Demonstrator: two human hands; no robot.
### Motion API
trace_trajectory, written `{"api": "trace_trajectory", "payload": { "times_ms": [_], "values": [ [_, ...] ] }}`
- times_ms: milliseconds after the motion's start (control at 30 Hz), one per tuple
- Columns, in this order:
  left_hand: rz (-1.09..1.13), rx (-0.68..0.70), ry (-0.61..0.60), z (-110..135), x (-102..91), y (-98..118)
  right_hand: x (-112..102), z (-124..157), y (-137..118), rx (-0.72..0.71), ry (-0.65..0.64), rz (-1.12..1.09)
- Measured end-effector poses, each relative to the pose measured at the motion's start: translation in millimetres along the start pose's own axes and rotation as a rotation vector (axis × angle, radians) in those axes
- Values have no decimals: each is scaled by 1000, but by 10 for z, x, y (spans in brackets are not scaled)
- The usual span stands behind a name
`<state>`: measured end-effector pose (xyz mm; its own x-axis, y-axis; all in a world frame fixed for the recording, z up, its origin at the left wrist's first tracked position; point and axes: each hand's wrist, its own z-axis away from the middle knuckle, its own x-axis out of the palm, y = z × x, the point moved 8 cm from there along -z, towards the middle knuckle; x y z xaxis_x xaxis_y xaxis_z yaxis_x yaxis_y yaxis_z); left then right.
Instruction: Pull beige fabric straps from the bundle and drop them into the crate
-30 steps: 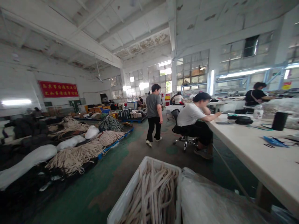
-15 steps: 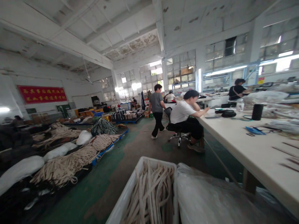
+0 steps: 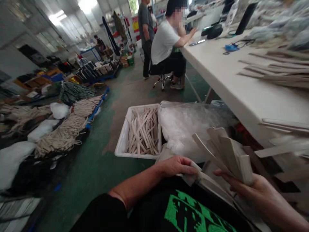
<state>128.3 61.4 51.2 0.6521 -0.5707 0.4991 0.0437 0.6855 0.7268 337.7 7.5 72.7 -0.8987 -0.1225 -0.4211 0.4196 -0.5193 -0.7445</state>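
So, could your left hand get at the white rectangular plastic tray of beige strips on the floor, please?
Probably yes: the white plastic tray lies just ahead of the left hand with nothing between. But that hand grips the fan of flat beige strips, also held by the right hand.

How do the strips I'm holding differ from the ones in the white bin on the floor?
The held strips fan upward from the right hand, with the left hand pinching their lower end; the binned strips lie in a loose heap in the white bin. The held strips look flat and straight; the binned strips curve and loop. Both are pale beige.
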Motion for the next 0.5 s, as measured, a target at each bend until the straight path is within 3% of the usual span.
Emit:
{"api": "trace_trajectory", "payload": {
  "times_ms": [200,367,433,500],
  "values": [
    [126,109,104,5,-122,45,354,-205,-481,-27,-191,68],
    [204,110,129,-91,-129,-15,591,-274,-452,11,-300,5],
    [215,141,174,-103,-195,19,575,-300,-404,27,-284,-22],
    [221,225,277,-74,-358,120,375,-351,-398,17,-170,-12]
  ]
}}
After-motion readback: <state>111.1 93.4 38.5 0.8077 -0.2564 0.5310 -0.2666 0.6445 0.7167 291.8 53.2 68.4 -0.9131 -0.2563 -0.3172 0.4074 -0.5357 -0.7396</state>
